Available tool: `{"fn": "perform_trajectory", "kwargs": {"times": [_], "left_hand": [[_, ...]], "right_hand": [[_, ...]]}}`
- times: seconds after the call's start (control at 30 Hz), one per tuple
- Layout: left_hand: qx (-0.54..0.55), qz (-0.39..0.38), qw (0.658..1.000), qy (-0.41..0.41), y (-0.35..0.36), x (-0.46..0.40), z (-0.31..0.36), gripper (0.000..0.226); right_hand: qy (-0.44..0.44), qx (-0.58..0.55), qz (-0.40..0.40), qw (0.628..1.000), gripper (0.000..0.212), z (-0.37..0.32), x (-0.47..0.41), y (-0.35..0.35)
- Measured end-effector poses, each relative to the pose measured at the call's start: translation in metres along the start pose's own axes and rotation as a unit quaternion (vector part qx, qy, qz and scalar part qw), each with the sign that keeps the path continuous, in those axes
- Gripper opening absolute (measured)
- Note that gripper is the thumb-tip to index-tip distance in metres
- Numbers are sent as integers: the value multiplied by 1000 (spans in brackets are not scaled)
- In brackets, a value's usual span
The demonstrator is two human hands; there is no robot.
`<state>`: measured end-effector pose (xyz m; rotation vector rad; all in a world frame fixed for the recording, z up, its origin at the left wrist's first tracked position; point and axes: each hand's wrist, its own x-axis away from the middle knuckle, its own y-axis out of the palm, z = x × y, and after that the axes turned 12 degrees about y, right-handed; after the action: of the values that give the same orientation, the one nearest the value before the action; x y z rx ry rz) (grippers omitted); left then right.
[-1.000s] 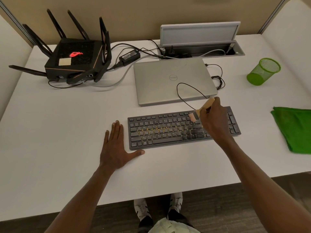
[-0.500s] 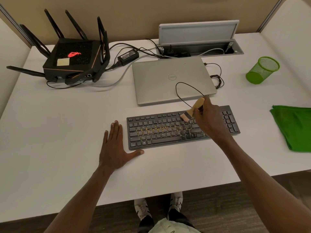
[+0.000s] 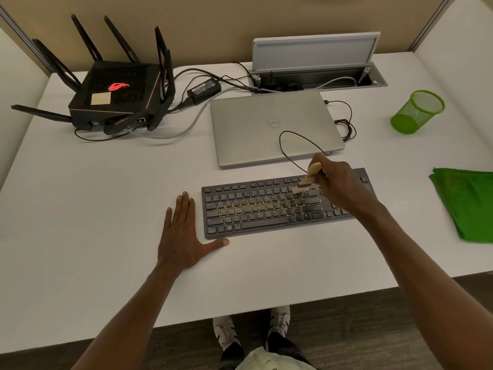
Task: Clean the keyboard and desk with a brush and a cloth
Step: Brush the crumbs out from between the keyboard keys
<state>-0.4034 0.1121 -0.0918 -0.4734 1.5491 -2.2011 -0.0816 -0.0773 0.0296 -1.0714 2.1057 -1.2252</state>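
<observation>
A black keyboard (image 3: 256, 206) with yellowish crumbs between its middle keys lies on the white desk (image 3: 93, 209). My right hand (image 3: 341, 185) is shut on a small wooden-handled brush (image 3: 306, 178), whose bristles touch the upper key rows right of centre. It covers the keyboard's right part. My left hand (image 3: 184, 236) rests flat on the desk with fingers apart, its thumb at the keyboard's front left corner. A green cloth (image 3: 469, 204) lies folded at the desk's right edge.
A closed silver laptop (image 3: 266, 126) sits just behind the keyboard, a thin black cable looped over it. A black router (image 3: 117, 97) with antennas stands back left, with a power adapter and cables beside it. An open cable tray (image 3: 320, 78) lies at the back. A green mesh cup (image 3: 416, 112) stands back right.
My right hand has swept the brush leftward along the upper key rows, then slightly down, with the handle now more upright. My left hand has stayed in place.
</observation>
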Motion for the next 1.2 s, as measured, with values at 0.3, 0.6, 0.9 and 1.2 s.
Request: {"fn": "perform_trajectory", "kwargs": {"times": [0.3,0.6,0.9,1.2], "left_hand": [[-7,-2,1000,-3,1,0,0,146],[-6,-2,1000,-1,1,0,0,145],[-8,0,1000,-2,1,-1,0,145],[-4,-4,1000,-4,0,0,0,146]], "right_hand": [[23,16,25,999,7,-6,2,-13],[30,19,18,999,15,15,-3,-16],[45,49,15,998,19,28,-7,-18],[86,35,52,994,18,20,-7,-2]]}}
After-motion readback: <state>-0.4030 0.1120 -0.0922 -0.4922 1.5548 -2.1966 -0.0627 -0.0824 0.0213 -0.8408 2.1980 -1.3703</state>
